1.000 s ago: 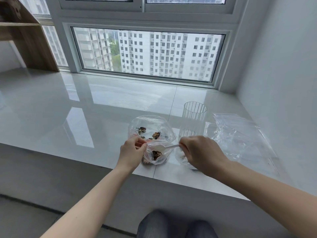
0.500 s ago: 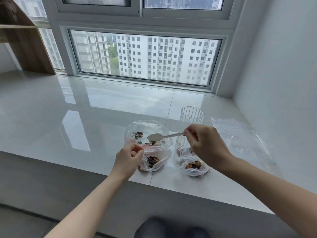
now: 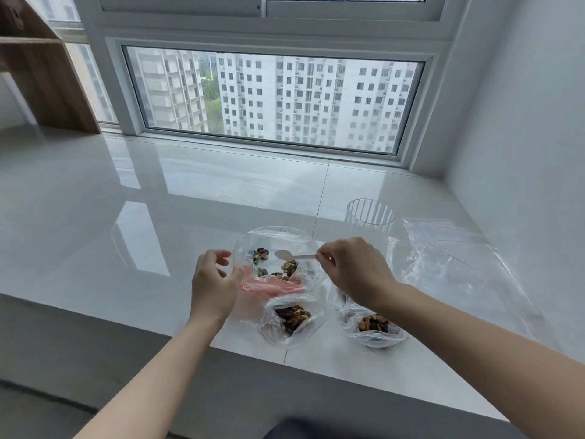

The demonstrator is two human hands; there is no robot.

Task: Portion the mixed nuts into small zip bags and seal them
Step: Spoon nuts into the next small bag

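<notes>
Spoon [image 3: 285, 255] pinched by right hand [image 3: 354, 271] over unlabelled nut bag [image 3: 272, 248].

I sit at a wide ledge [image 3: 126, 198] with a window [image 3: 272, 99] behind it. A big bag of nuts [image 3: 275, 248] lies on the ledge in front of me. My left hand [image 3: 213, 285] is just left of that bag. My right hand [image 3: 354, 269] is on its right and holds a spoon [image 3: 291, 255] over the nuts inside. Nearer to me, a small bag with nuts [image 3: 289, 321] lies by the ledge's front edge. A second small bag with nuts [image 3: 372, 326] lies to its right, under my right wrist. A cup [image 3: 370, 215] stands behind my right hand. Empty bags [image 3: 456, 264] lie right of the cup, near the wall [image 3: 522, 122]. A shelf [image 3: 38, 64] stands far left.
</notes>
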